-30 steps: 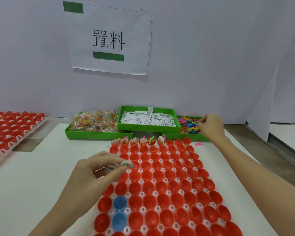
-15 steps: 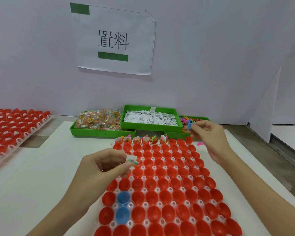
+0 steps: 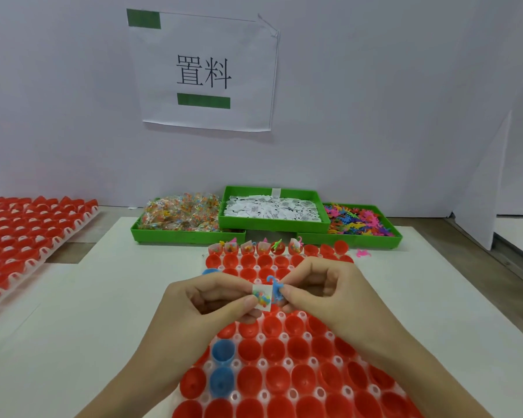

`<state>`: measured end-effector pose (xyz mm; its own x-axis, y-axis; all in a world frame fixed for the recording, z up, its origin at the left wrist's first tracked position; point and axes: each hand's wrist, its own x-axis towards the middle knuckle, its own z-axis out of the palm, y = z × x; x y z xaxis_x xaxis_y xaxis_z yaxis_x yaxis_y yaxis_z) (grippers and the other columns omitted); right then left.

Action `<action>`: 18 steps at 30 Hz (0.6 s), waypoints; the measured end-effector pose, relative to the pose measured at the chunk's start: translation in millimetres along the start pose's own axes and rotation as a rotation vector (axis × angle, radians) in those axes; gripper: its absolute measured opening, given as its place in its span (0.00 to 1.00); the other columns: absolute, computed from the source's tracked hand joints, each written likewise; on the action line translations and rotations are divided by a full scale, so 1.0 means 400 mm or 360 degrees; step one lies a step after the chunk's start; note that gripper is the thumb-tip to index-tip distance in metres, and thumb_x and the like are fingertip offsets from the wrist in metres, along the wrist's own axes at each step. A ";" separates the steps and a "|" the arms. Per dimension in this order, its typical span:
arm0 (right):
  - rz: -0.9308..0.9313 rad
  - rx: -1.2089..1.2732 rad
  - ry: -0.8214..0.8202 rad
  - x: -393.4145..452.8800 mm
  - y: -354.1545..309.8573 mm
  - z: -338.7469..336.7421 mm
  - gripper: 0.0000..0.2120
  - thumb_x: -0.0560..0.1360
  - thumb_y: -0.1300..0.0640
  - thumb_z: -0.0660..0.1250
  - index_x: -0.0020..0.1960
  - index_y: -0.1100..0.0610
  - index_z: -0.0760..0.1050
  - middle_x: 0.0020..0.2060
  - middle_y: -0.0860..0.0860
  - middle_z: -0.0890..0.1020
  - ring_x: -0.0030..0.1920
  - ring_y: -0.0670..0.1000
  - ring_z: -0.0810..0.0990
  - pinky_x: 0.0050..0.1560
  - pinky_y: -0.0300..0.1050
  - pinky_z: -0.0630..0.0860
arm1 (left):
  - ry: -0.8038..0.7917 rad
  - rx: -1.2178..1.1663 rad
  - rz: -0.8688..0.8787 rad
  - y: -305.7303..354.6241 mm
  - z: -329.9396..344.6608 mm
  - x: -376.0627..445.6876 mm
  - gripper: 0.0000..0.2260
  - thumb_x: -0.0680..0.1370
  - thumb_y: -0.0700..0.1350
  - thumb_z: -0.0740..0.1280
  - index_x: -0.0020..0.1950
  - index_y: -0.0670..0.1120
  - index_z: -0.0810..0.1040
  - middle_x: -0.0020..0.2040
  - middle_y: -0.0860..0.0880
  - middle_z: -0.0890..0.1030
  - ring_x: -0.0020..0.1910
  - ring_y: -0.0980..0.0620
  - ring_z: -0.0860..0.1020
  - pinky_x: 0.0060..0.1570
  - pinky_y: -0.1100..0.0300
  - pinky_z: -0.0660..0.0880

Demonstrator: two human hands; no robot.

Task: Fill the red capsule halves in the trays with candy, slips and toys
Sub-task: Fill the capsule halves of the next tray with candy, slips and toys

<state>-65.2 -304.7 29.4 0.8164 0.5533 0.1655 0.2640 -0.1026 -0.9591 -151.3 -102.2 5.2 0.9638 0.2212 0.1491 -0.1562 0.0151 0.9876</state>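
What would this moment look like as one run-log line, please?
left hand: pinches candy packet | right hand: pinches blue toy | place: above capsule tray | far row: six halves filled

You face a plain white wall point(image 3: 375, 101) with a paper sign point(image 3: 206, 70) taped on it, two black characters between green bars. A white tabletop point(image 3: 88, 297) spreads near you; a white panel point(image 3: 480, 191) leans far right.
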 end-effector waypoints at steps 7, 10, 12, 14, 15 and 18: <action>-0.0059 -0.0014 -0.0065 -0.009 0.001 0.007 0.06 0.77 0.65 0.73 0.52 0.57 0.85 0.44 0.52 0.88 0.44 0.51 0.88 0.49 0.39 0.82 | 0.0039 0.0012 0.0069 0.003 0.019 -0.005 0.10 0.69 0.43 0.78 0.49 0.49 0.88 0.44 0.41 0.88 0.44 0.42 0.88 0.45 0.59 0.84; -0.0050 -0.0037 -0.0072 -0.012 0.001 0.006 0.06 0.77 0.63 0.73 0.51 0.56 0.87 0.44 0.50 0.88 0.45 0.50 0.88 0.50 0.38 0.82 | 0.0046 0.0055 0.0075 -0.002 0.014 -0.006 0.07 0.69 0.40 0.78 0.46 0.47 0.88 0.43 0.42 0.88 0.43 0.42 0.88 0.45 0.58 0.84; -0.0028 -0.0021 -0.0105 -0.013 0.001 0.004 0.06 0.78 0.61 0.72 0.52 0.53 0.87 0.44 0.49 0.88 0.46 0.49 0.88 0.50 0.37 0.82 | 0.0048 0.0096 0.0079 -0.003 0.013 -0.007 0.08 0.69 0.40 0.78 0.46 0.48 0.89 0.44 0.43 0.88 0.43 0.44 0.88 0.45 0.59 0.84; -0.0027 -0.0025 -0.0142 -0.013 0.000 0.002 0.06 0.78 0.57 0.73 0.52 0.51 0.87 0.44 0.49 0.88 0.46 0.48 0.88 0.51 0.36 0.81 | 0.0072 0.0145 0.0113 -0.002 0.012 -0.008 0.09 0.68 0.43 0.79 0.47 0.51 0.89 0.43 0.45 0.88 0.43 0.45 0.88 0.46 0.61 0.84; -0.0041 -0.0037 -0.0147 -0.013 0.001 0.000 0.05 0.77 0.55 0.74 0.52 0.50 0.87 0.44 0.48 0.88 0.46 0.48 0.88 0.52 0.37 0.82 | 0.0084 0.0169 0.0136 0.001 0.013 -0.009 0.09 0.67 0.45 0.79 0.47 0.52 0.90 0.43 0.46 0.88 0.42 0.46 0.88 0.45 0.62 0.83; -0.0092 -0.0073 -0.0158 -0.012 0.007 -0.002 0.06 0.74 0.54 0.77 0.51 0.50 0.87 0.44 0.49 0.88 0.47 0.49 0.88 0.55 0.44 0.83 | 0.0100 0.0210 0.0221 0.003 0.022 -0.011 0.09 0.66 0.46 0.79 0.46 0.53 0.89 0.41 0.47 0.88 0.40 0.47 0.88 0.44 0.64 0.83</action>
<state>-68.1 -308.3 26.3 0.7450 0.6380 0.1945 0.3341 -0.1046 -0.9367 -153.9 -111.5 6.0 0.9189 0.2729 0.2847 -0.2528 -0.1465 0.9564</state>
